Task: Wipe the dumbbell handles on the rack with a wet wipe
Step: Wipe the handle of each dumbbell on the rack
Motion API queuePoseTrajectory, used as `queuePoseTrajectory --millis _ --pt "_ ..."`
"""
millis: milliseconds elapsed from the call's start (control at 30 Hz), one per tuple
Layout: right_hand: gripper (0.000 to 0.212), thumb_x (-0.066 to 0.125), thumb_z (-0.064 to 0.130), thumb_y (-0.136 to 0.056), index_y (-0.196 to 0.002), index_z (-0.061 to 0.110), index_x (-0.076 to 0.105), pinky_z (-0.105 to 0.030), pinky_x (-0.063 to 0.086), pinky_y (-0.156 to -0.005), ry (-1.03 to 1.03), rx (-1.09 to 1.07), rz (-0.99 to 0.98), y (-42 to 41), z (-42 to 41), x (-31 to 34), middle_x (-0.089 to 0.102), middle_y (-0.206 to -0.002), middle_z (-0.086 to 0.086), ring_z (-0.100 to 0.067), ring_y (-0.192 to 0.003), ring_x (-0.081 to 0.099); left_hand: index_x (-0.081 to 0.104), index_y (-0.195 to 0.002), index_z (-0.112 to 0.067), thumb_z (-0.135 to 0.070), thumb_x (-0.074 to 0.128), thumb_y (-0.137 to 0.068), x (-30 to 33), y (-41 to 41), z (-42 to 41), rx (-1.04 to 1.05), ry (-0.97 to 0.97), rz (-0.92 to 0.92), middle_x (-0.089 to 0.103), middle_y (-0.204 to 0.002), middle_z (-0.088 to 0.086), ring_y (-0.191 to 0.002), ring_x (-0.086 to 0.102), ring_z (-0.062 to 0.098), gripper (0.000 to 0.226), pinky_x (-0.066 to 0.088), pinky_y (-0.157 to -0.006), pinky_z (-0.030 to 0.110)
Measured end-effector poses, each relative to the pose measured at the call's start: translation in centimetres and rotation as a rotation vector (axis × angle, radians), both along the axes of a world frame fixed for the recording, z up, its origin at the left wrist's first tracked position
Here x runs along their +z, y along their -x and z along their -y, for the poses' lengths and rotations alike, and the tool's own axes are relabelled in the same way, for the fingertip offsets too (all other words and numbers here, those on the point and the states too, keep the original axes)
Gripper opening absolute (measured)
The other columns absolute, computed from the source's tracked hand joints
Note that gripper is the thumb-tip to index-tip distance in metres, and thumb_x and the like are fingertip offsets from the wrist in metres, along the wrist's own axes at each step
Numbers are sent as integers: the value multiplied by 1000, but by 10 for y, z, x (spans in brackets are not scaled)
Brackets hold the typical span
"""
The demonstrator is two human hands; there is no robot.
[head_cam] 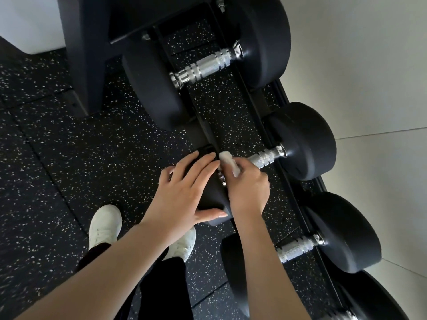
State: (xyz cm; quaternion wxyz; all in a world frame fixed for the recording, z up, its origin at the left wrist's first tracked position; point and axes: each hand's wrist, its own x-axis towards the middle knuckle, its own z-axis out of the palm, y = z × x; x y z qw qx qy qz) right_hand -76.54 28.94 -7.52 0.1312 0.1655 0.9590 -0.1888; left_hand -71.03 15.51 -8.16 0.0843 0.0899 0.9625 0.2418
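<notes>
Speckled rubber floor (pixel 69 139) carries the rack (pixel 298 125). We judge the middle dumbbell (pixel 305 142) heavy and rigid — best steadied by its head, where the left hand (pixel 184 188) rests, fingers straight. Right hand (pixel 248 183) fingers pinch the soft wet wipe (pixel 227 161) around its knurled handle (pixel 263 158).

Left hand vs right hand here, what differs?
The left hand lies flat with straight fingers on the middle dumbbell's near head; the right hand curls round the wet wipe on that dumbbell's handle. The left holds nothing; the right holds the wipe. Both touch the same dumbbell.
</notes>
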Motion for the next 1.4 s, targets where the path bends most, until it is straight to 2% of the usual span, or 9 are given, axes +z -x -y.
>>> queuePoseTrajectory --millis 100,300,467,633,933,1033,1167,1300,1400 --pt "27 60 50 -85 -98 28 69 -38 54 -66 16 -13 46 5 2 4 69 -81 -5 -27 -76 64 41 -141 -20 -73 44 -72 -1 0 1 -10 19 5 35 -151 -6 -137 33 19 88 31 -96 40" --pt "20 63 45 -84 -87 26 70 -34 52 -64 77 -14 115 10 1 10 67 -74 -4 -26 -72 63 43 -140 -20 -72 48 -71 -2 -1 0 -2 8 -5 36 -150 -7 -137 34 20 86 34 -95 41" --pt "23 55 44 -90 -93 24 66 -32 47 -66 -66 92 153 12 5 12 68 -85 -6 -29 -82 64 45 -139 -20 -72 46 -71 -1 0 -1 6 -5 11 36 -150 -7 -137 34 20 86 36 -95 43" --pt "27 50 40 -94 -100 17 62 -30 42 -64 -221 58 78 31 -3 18 69 -91 -9 -31 -86 66 43 -141 -19 -74 44 -73 1 0 1 -24 17 27 35 -151 -7 -137 34 20 87 39 -95 44" --pt "27 49 36 -95 -100 15 64 -33 42 -67 -236 -185 -113 51 -22 17 69 -92 -13 -33 -86 64 46 -139 -18 -73 41 -73 1 1 0 -27 12 17 38 -150 -5 -136 36 22 85 40 -94 45" --pt "29 50 38 -94 -100 15 66 -32 40 -66 -176 -275 -222 45 -21 14 70 -86 -12 -32 -81 64 47 -138 -18 -72 41 -73 3 2 0 -30 10 13 38 -149 -5 -135 37 22 85 41 -93 45" --pt "21 63 31 -88 -93 13 71 -24 37 -57 0 -364 -415 36 -25 10 67 -65 -6 -22 -58 59 47 -138 -17 -73 42 -73 4 2 1 -43 18 24 38 -149 -4 -135 37 22 85 43 -92 47" --pt "17 66 25 -86 -91 9 71 -16 34 -46 124 -381 -396 28 -31 10 45 -50 14 0 -45 42 48 -137 -15 -72 41 -74 7 4 2 -65 17 35 40 -148 -2 -133 38 24 85 45 -90 49" --pt "14 68 24 -84 -90 11 70 -14 34 -46 178 -348 -325 17 -28 16 42 -48 15 1 -43 41 48 -137 -15 -74 36 -77 13 9 7 -106 11 46 42 -146 -2 -131 40 24 85 44 -94 47"
